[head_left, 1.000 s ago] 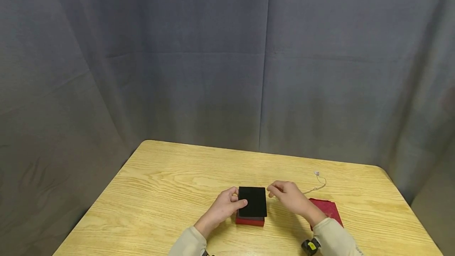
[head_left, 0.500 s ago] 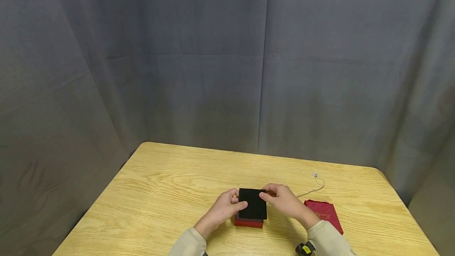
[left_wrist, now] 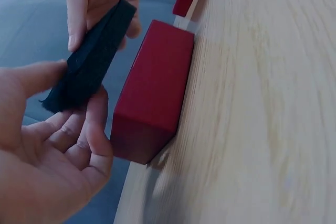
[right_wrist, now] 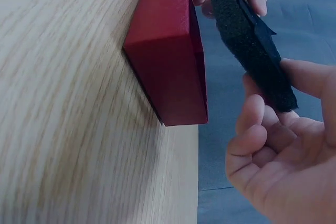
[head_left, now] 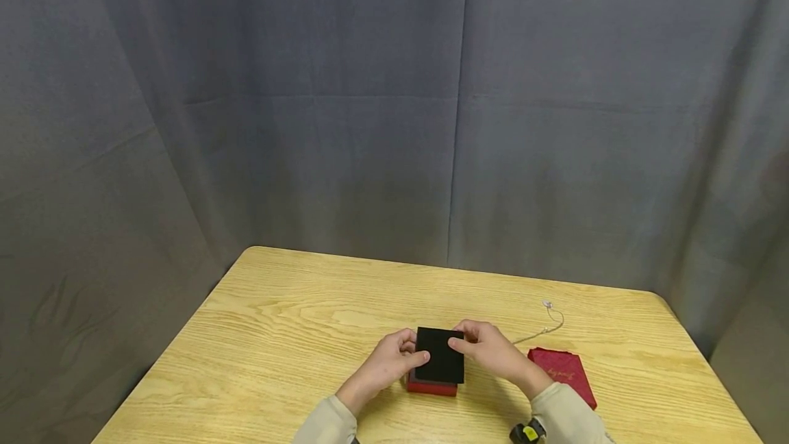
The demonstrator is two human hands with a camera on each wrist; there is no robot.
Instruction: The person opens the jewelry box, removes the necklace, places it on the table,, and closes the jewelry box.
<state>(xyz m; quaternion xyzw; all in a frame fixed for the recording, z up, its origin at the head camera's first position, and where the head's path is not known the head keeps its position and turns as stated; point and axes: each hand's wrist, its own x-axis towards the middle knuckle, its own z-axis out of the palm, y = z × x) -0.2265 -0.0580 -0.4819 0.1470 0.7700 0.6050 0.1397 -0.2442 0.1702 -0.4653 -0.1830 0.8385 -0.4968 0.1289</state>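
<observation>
A black foam pad (head_left: 440, 356) is held just above a red box base (head_left: 433, 387) that stands on the table. My left hand (head_left: 390, 360) pinches the pad's left side, thumb on top and fingers beneath. On the opposite side my right hand (head_left: 490, 348) pinches it the same way, near the far corner. In the left wrist view the foam pad (left_wrist: 92, 59) is apart from the red box (left_wrist: 152, 85). The right wrist view shows the pad's rough edge (right_wrist: 247, 45), with a thin flap along its top, beside the box (right_wrist: 170, 51).
A red box lid (head_left: 562, 373) with gold lettering lies to the right, by the right forearm. Behind it a thin chain necklace (head_left: 553, 324) with a small pendant lies on the wooden table (head_left: 296, 300). A grey curtain (head_left: 345, 156) hangs behind the table.
My right hand has come in from the right and now pinches the foam pad's right side. The left hand has kept its hold, and the pad has shifted slightly right.
</observation>
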